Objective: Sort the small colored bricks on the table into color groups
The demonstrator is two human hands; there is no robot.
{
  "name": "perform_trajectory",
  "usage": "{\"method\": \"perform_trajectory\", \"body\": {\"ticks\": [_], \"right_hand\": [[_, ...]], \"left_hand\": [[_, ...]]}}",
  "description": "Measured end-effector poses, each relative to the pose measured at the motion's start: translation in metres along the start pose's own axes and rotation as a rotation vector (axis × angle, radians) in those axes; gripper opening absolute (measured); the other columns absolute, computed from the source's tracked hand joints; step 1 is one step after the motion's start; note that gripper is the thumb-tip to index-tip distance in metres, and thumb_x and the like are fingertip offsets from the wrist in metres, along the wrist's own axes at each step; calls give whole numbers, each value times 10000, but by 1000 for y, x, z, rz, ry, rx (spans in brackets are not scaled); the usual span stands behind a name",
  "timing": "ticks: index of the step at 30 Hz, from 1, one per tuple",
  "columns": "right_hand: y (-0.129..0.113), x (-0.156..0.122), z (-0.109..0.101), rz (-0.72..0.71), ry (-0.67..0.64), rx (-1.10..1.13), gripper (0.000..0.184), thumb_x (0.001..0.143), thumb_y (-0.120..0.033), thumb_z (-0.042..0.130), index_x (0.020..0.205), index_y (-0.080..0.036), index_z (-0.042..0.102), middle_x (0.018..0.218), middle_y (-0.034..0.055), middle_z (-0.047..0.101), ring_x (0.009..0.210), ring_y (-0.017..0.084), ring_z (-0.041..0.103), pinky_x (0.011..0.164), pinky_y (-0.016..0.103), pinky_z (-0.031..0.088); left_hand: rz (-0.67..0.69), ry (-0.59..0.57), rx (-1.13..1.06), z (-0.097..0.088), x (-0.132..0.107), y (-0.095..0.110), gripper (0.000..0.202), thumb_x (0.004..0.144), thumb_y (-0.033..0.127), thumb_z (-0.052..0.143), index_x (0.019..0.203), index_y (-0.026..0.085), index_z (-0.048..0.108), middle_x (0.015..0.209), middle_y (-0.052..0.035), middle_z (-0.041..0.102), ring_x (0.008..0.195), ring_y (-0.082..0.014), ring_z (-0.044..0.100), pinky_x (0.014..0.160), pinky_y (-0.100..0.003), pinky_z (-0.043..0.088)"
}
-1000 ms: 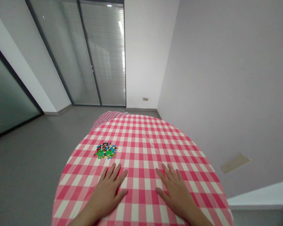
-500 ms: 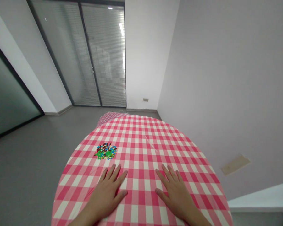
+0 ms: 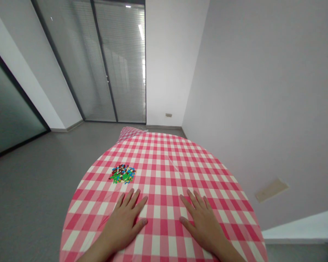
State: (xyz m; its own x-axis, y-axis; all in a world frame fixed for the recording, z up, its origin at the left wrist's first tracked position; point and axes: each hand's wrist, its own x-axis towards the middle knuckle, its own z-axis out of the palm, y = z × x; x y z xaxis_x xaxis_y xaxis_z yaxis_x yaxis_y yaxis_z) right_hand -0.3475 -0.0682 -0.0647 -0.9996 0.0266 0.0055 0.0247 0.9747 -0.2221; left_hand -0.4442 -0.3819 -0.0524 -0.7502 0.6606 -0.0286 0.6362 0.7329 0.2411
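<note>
Both of my hands lie flat, palms down, on a round table covered with a pink-and-white gingham cloth [image 3: 164, 163]. My left hand [image 3: 124, 218] has its fingers spread and holds nothing. A small heap of tiny coloured plastic pieces [image 3: 122, 173], in green, blue, white and dark red, sits just beyond its fingertips without touching them. My right hand [image 3: 200, 222] rests apart on the cloth, also spread and holding nothing.
A bunched fold of the same gingham cloth [image 3: 129, 133] shows past the far table edge. A grey floor surrounds the table. Glass doors with blinds [image 3: 117, 62] stand ahead, and a pale wall [image 3: 248, 91] runs along the right.
The view has shifted slightly, moving the room and table edge a little in frame. Both hands stay flat in the same places, and the heap of pieces is unchanged.
</note>
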Motion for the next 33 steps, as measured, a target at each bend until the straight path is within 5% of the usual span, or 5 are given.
{"method": "perform_trajectory", "body": {"ticks": [14, 18, 24, 27, 33], "right_hand": [[-3, 1, -4, 20, -24, 23, 664, 909, -692, 393, 1498, -388, 351, 1605, 31, 245, 1482, 348, 152, 1166, 624, 123], [-4, 2, -11, 43, -63, 47, 660, 906, -656, 431, 1488, -346, 396, 1603, 48, 253, 1483, 336, 163, 1177, 596, 115], [8, 13, -41, 53, -104, 159, 538, 912, -526, 475, 1351, -235, 588, 1483, 109, 474, 1385, 326, 390, 1141, 539, 269], [16, 33, -50, 48, -7, 188, 473, 897, -447, 503, 1256, -176, 648, 1307, 146, 624, 1195, 301, 570, 1023, 453, 426], [33, 75, -31, 132, 244, 251, 376, 914, -390, 449, 1069, -166, 708, 1113, 139, 703, 1043, 273, 631, 937, 401, 479]], "left_hand": [[10, 26, -97, -2, -1, -1, 622, 937, 614, 418, 1504, 372, 332, 1598, -64, 215, 1477, -372, 142, 1154, -638, 152], [-9, 45, -198, -7, -1, -6, 614, 928, 584, 460, 1480, 321, 411, 1577, -92, 307, 1458, -358, 244, 1153, -608, 212], [-55, 304, -356, -30, 23, -62, 474, 968, 495, 397, 1202, 201, 685, 1281, -126, 646, 1213, -304, 567, 1056, -478, 427], [-91, 468, -325, -41, 48, -102, 488, 931, 519, 442, 1170, 175, 693, 1236, -130, 668, 1167, -318, 589, 1041, -482, 434], [-184, 402, -541, -39, 86, -145, 629, 937, 581, 327, 1277, 144, 626, 1384, -128, 580, 1301, -313, 499, 1141, -476, 312]]}}
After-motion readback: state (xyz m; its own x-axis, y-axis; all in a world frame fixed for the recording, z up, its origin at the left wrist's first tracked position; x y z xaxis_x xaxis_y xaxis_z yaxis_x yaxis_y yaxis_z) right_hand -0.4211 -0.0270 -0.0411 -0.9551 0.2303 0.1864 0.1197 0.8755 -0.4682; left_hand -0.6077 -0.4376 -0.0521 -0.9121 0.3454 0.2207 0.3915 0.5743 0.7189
